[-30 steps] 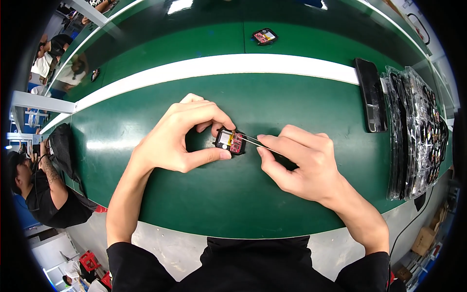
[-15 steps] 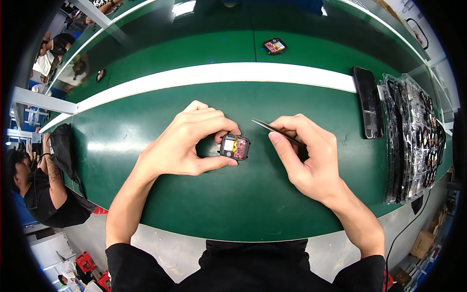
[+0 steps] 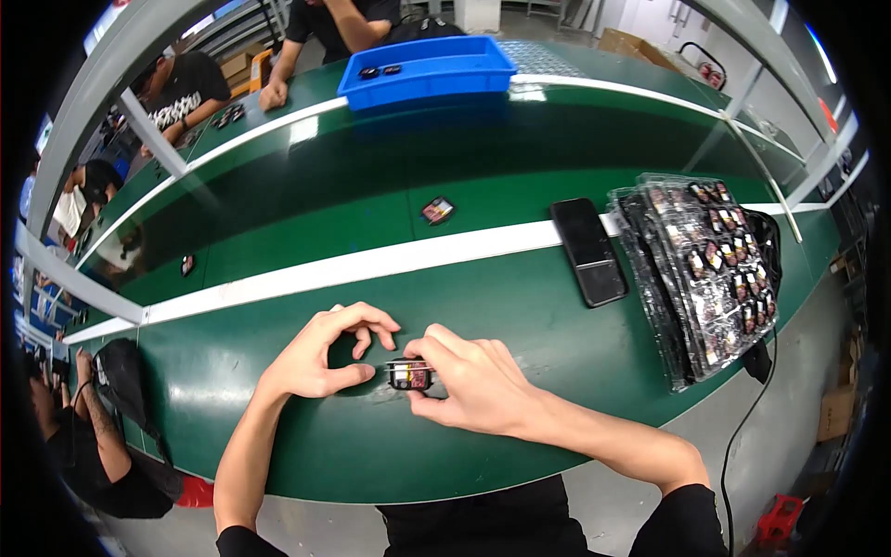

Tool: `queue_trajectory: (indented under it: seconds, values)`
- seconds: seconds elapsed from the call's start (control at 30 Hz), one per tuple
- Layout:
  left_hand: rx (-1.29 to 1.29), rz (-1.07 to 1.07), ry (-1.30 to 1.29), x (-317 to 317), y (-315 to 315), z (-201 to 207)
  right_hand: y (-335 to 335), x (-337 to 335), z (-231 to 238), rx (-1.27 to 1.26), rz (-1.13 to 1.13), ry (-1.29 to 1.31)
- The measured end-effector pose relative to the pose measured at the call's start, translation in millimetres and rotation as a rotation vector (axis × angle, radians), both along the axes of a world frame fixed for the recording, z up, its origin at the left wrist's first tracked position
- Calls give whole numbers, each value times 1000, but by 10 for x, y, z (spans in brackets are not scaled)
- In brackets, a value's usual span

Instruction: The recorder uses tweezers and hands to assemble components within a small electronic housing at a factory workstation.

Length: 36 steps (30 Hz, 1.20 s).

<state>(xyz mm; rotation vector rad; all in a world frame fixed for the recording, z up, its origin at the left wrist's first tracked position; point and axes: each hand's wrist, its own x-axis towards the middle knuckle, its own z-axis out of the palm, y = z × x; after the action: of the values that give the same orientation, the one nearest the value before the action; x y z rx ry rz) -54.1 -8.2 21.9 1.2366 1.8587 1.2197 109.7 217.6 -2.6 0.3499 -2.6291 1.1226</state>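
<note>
A small square smartwatch case (image 3: 406,379), its inside showing a red circuit board and a white and yellow part, sits low over the green bench at the middle. My right hand (image 3: 483,382) grips it by its edges between thumb and fingers. Metal tweezers (image 3: 401,365) stick out from the same hand and lie across the top of the case. Just left of the case is my left hand (image 3: 327,357), its fingers curved and apart with nothing between them.
A black phone (image 3: 590,252) and stacked clear trays of watch parts (image 3: 710,269) lie to the right. Beyond the white rail (image 3: 353,258) rests another opened watch case (image 3: 436,211). A blue bin (image 3: 427,76) stands farther back, near other people. A black bag (image 3: 130,390) sits at the left.
My left hand has let go of the watch case. My right hand has moved left and taken hold of it, keeping the tweezers. The view has tilted up and turned right.
</note>
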Motion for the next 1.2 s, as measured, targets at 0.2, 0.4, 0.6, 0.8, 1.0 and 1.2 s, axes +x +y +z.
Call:
queue_trajectory:
  seconds: [0.2,0.4,0.6,0.8,1.0,1.2]
  values:
    - [5,238,577,-305,857,-49,425,408,585,58,-139,75]
    - [-22,492,1062,-761,1691,-359,1364,668,1172,180,-529,204]
    - [-67,508,979,-607,1981,-403,2625,838,1268,424,-1107,48]
    - [10,476,732,-579,1832,-336,2795,890,1192,430,-1114,-120]
    - [92,174,646,23,1149,-143,1952,791,1223,-94,-645,77]
    - [42,243,832,271,665,-242,796,306,690,-172,-92,39]
